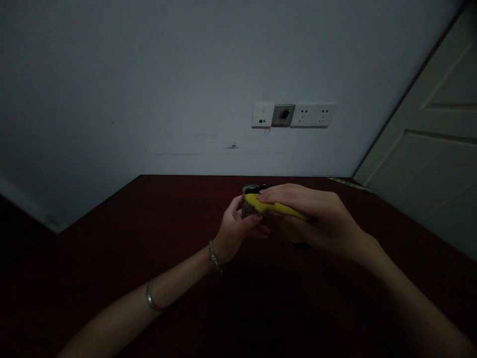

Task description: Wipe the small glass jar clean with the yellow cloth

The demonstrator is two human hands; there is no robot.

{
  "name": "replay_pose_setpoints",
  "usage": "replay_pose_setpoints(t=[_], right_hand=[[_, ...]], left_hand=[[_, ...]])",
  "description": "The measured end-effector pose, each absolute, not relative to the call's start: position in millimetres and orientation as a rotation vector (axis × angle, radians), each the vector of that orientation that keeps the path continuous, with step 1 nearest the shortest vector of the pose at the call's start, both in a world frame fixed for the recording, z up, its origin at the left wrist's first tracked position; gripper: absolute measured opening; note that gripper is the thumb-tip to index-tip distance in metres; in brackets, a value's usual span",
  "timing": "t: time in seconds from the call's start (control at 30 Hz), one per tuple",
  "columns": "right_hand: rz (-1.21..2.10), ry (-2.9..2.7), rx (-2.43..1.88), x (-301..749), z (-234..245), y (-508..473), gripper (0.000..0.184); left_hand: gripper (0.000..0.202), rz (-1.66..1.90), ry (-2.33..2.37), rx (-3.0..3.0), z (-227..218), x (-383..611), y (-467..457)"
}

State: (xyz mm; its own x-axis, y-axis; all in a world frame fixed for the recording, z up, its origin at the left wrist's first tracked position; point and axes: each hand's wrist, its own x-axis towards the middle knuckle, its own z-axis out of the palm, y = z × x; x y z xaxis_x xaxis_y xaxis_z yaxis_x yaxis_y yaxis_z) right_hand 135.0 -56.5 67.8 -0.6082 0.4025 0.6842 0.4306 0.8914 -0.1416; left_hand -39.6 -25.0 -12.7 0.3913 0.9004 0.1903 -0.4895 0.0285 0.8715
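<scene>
- Yellow is the one bright colour: a yellow cloth [269, 207] sits at the middle of the view above the table [149, 238], between the two hands. Much of it is hidden under the right fingers, and its lower part fades into shadow.
- Against the cloth's left end is a small grey object [249, 191]. Only its top corner shows, and in the dim light I cannot tell what it is.
- The left hand [234, 228] is curled around the small grey object from below, thumb up beside it, holding it.
- The right hand [316, 214] lies over the yellow cloth, its fingers stretched flat along the top and pressing it onto the object. The thumb is hidden beneath, so the grip underneath is unclear.
- Both forearms are cut off by the lower edge of the picture.
- Two hands, one cloth and one held object can be counted.
- Two bracelets show on the left arm: a chain bracelet [214, 256] at the wrist and a plain bangle [151, 298] further up.
- One socket strip [294, 115] is on the wall, and one door [436, 149], cut off, stands at the right.
</scene>
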Motion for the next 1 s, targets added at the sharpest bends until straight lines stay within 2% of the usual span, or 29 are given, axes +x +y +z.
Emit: replay_pose_setpoints(t=[0.1,0.3,0.6,0.63,0.77,0.83,1.0], right_hand=[[-0.048,-2.221,-0.663,136,69,-60,0.027],[-0.198,-1.93,-0.82,140,65,-51,0.024],[0.172,-2.143,-0.735,139,58,-44,0.033],[0.193,-2.169,-0.742,139,58,-45,0.039],[0.236,-2.265,-0.772,138,53,-43,0.085],[0.238,-2.277,-0.765,138,48,-39,0.089],[0.15,-2.263,-0.788,136,38,-28,0.086]], left_hand=[[0.063,1.154,0.499,1.092,-13,-41,-23],[0.087,1.129,0.504,1.143,-13,-42,-26],[0.082,1.127,0.41,1.213,-14,-43,-25],[0.08,1.14,0.416,1.205,-14,-43,-25],[0.071,1.174,0.496,1.149,-11,-42,-24],[0.067,1.15,0.551,1.134,-10,-41,-23],[0.055,1.077,0.598,1.11,-11,-41,-19]])
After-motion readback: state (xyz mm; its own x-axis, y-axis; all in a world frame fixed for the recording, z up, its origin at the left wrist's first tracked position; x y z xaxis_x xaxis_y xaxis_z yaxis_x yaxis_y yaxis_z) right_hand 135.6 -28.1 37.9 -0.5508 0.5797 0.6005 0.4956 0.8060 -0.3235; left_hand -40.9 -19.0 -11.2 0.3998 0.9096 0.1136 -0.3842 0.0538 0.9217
